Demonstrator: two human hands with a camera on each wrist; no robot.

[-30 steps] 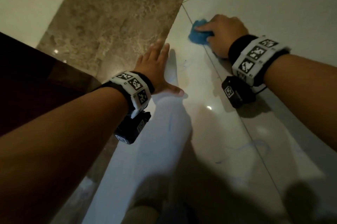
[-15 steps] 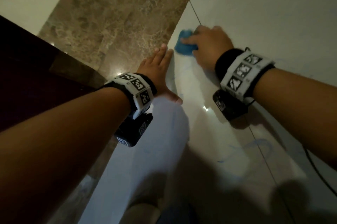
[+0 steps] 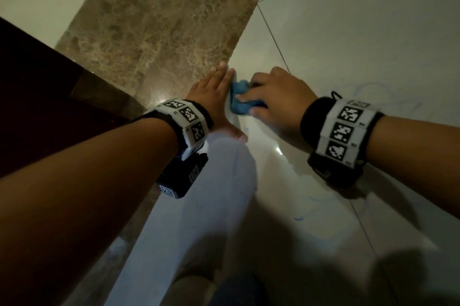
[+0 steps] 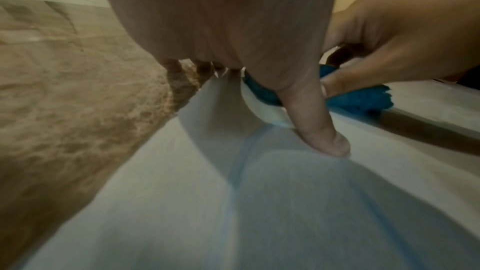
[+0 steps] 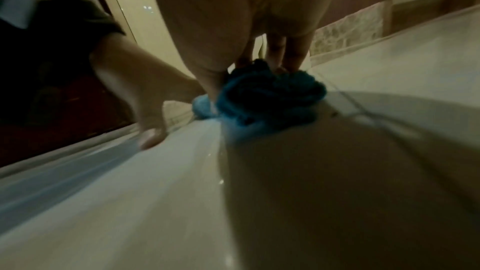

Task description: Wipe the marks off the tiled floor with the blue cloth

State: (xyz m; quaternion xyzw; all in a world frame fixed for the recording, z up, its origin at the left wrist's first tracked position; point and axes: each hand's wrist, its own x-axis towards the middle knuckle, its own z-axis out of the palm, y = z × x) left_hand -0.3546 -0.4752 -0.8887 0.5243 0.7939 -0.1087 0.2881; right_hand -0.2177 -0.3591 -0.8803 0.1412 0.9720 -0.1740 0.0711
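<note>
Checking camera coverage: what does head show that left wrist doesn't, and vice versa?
Head only: both tagged wristbands, and faint blue marks on the white tiles nearer the person. Left wrist only: the left thumb pressed flat on the tile, with a blue line running beneath it. Both: the right hand gripping the blue cloth beside the flat left hand, and the brown marble strip.
</note>
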